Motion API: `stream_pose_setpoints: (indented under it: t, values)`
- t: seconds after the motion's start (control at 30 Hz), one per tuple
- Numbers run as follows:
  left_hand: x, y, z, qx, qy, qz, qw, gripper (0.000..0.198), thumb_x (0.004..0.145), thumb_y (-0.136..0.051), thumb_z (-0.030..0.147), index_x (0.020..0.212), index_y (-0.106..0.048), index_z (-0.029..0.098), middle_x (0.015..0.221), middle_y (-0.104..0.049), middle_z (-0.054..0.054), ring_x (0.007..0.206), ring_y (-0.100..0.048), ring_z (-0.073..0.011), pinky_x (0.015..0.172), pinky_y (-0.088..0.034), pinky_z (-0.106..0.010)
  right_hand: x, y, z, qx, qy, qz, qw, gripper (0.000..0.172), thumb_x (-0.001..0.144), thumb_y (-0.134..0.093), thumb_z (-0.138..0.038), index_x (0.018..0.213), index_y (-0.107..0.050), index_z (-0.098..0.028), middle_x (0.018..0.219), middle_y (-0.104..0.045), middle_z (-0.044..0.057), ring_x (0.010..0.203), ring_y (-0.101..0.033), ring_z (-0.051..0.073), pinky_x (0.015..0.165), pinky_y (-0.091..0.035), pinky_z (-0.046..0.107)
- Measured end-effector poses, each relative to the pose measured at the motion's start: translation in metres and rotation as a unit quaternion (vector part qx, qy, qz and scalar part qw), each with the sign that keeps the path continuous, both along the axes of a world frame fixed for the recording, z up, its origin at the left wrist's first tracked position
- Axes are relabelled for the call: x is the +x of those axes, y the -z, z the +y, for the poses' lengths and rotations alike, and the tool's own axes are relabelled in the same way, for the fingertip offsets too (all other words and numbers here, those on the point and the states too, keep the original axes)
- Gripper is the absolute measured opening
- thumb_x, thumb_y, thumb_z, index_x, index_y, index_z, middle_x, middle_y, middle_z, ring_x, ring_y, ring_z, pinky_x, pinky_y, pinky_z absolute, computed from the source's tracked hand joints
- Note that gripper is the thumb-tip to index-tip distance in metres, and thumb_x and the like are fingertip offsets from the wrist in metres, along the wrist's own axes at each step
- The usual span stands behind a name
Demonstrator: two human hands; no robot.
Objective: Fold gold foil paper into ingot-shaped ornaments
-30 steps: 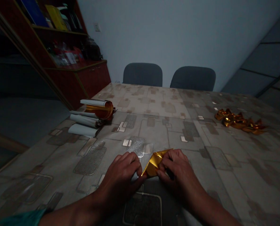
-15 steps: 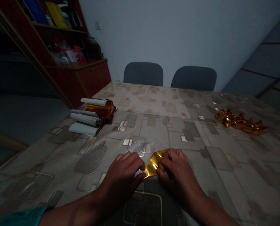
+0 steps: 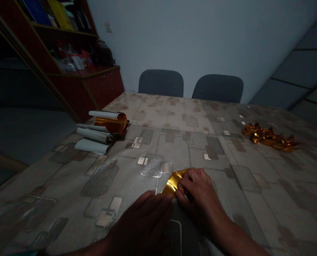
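A small folded piece of shiny gold foil paper [image 3: 173, 181] lies on the patterned tablecloth near the front of the table. My right hand [image 3: 199, 188] pinches its right side between thumb and curled fingers, covering that part. At the lower left end of the foil is my left hand [image 3: 147, 218], dark in shadow. Its fingers are stretched out and close together, with the tips over the foil's lower edge. The left thumb cannot be made out.
Folded gold-and-white paper sheets [image 3: 102, 131] lie in a stack at the left. Several folded gold foil pieces [image 3: 269, 137] sit in a cluster at the right. Two grey chairs [image 3: 160, 83] stand behind the table [image 3: 171, 142], and a red-brown cabinet [image 3: 105, 85] is at the back left.
My left hand has come down and toward me, its bent fingers straightening over the foil's lower left end. My right hand keeps its pinch in nearly the same spot.
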State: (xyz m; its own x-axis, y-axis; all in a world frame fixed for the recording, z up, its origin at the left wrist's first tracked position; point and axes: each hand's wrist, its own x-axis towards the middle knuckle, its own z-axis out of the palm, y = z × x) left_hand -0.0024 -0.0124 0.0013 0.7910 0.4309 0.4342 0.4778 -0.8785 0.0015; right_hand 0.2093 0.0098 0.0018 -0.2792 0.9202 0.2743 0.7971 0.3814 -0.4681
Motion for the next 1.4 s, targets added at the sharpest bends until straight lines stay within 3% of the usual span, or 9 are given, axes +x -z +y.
stream_pose_setpoints:
  t: [0.47,0.8,1.0,1.13,1.23,1.3,1.4]
  values:
    - [0.003,-0.002,-0.002,-0.015,0.000,-0.025,1.000,0.027,0.095,-0.045,0.016,0.115,-0.061,0.009,0.112,-0.073,-0.009,0.100,-0.065,-0.0215,0.090,-0.052,-0.036,-0.001,0.001,0.000,0.008,0.009,-0.021,1.000,0.014,0.077,-0.069,-0.014,0.068,-0.061,-0.020,0.080,-0.059,0.004,0.081,-0.052,0.024,0.073,-0.037,0.036]
    - [0.002,0.009,-0.003,-0.086,0.016,0.031,0.996,0.043,0.093,-0.049,0.012,0.136,-0.050,0.015,0.129,-0.065,-0.009,0.103,-0.063,-0.0226,0.086,-0.055,-0.034,0.000,-0.001,0.000,0.023,-0.002,-0.021,1.000,0.012,0.077,-0.065,-0.014,0.069,-0.058,-0.020,0.082,-0.059,0.005,0.081,-0.052,0.025,0.070,-0.037,0.035]
    - [0.004,0.002,0.000,-0.064,0.022,-0.004,0.998,0.036,0.091,-0.047,0.009,0.125,-0.056,0.008,0.121,-0.070,-0.011,0.102,-0.064,-0.0221,0.086,-0.055,-0.033,0.000,-0.002,-0.001,0.007,0.004,-0.004,1.000,0.015,0.080,-0.064,-0.015,0.072,-0.052,-0.021,0.082,-0.058,0.005,0.080,-0.051,0.025,0.070,-0.038,0.036]
    - [-0.001,0.001,0.003,-0.082,0.031,-0.006,0.996,0.038,0.090,-0.051,0.018,0.127,-0.051,0.009,0.120,-0.070,-0.012,0.104,-0.065,-0.0239,0.089,-0.054,-0.037,0.005,-0.001,-0.002,-0.013,0.001,0.018,1.000,0.018,0.079,-0.067,-0.012,0.078,-0.052,-0.021,0.086,-0.059,0.004,0.083,-0.051,0.025,0.072,-0.039,0.037]
    - [-0.010,0.004,0.003,-0.100,0.019,0.008,0.995,0.048,0.090,-0.056,0.025,0.135,-0.044,0.015,0.127,-0.067,-0.011,0.113,-0.061,-0.0252,0.099,-0.048,-0.043,0.010,0.000,-0.003,-0.027,-0.015,0.033,0.999,0.020,0.080,-0.067,-0.009,0.083,-0.052,-0.022,0.089,-0.059,0.004,0.085,-0.052,0.025,0.074,-0.041,0.037]
    - [-0.015,0.002,0.002,-0.099,0.001,0.000,0.995,0.047,0.090,-0.056,0.025,0.135,-0.043,0.019,0.128,-0.066,-0.008,0.115,-0.060,-0.0233,0.104,-0.044,-0.043,0.013,-0.001,-0.003,-0.034,-0.026,0.046,0.998,0.019,0.082,-0.066,-0.008,0.085,-0.052,-0.022,0.091,-0.060,0.004,0.088,-0.052,0.025,0.076,-0.042,0.038]
    - [-0.015,-0.007,0.003,-0.103,0.010,-0.001,0.995,0.037,0.090,-0.055,0.025,0.126,-0.049,0.018,0.120,-0.069,-0.007,0.107,-0.063,-0.0221,0.098,-0.047,-0.039,0.016,-0.004,-0.003,-0.042,-0.034,0.056,0.997,0.020,0.084,-0.065,-0.006,0.086,-0.053,-0.023,0.093,-0.061,0.004,0.089,-0.053,0.024,0.078,-0.043,0.038]
